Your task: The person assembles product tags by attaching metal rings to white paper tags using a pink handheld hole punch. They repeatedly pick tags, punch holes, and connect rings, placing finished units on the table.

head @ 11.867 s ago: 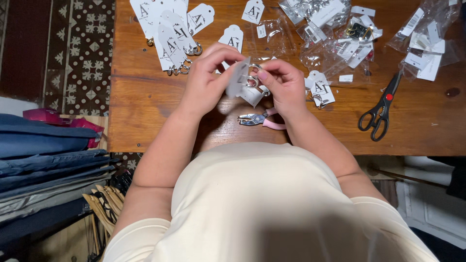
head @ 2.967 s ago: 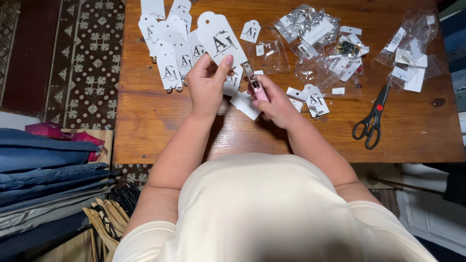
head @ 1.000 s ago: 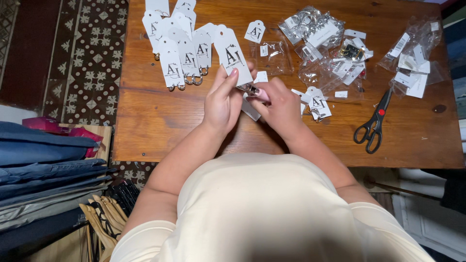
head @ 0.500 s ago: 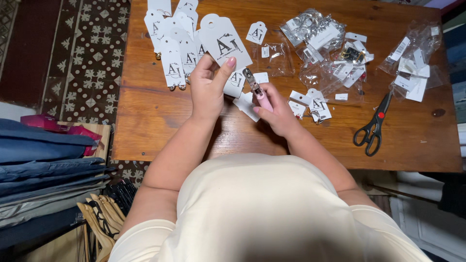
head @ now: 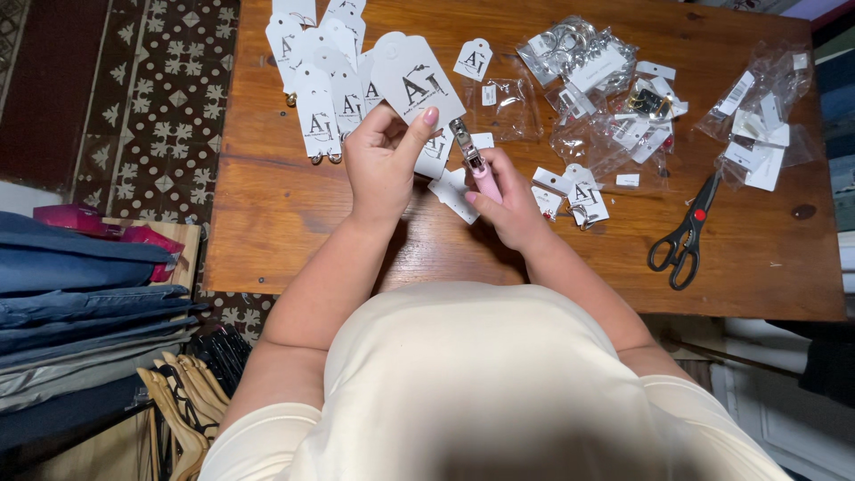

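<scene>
My left hand (head: pixel 381 165) pinches a large white card tag (head: pixel 412 78) with dark letters, held up over the wooden table (head: pixel 285 214). My right hand (head: pixel 509 198) grips a pink-handled punch tool (head: pixel 475 164) with a metal head, its tip just right of the tag's lower edge. A small white tag (head: pixel 454 193) lies under my hands. A fan of finished white tags (head: pixel 316 85) with hooks lies at the far left of the table.
Clear plastic bags of jewellery and small tags (head: pixel 598 85) cover the far right side, with another bag pile (head: pixel 757 120) near the right edge. Black scissors (head: pixel 684 234) lie at the right. Folded blue cloth (head: pixel 80 294) and wooden hangers (head: pixel 183 419) sit left of the table.
My left hand has lifted the large tag slightly higher and spread from the right hand, which keeps the pink tool raised beside it.
</scene>
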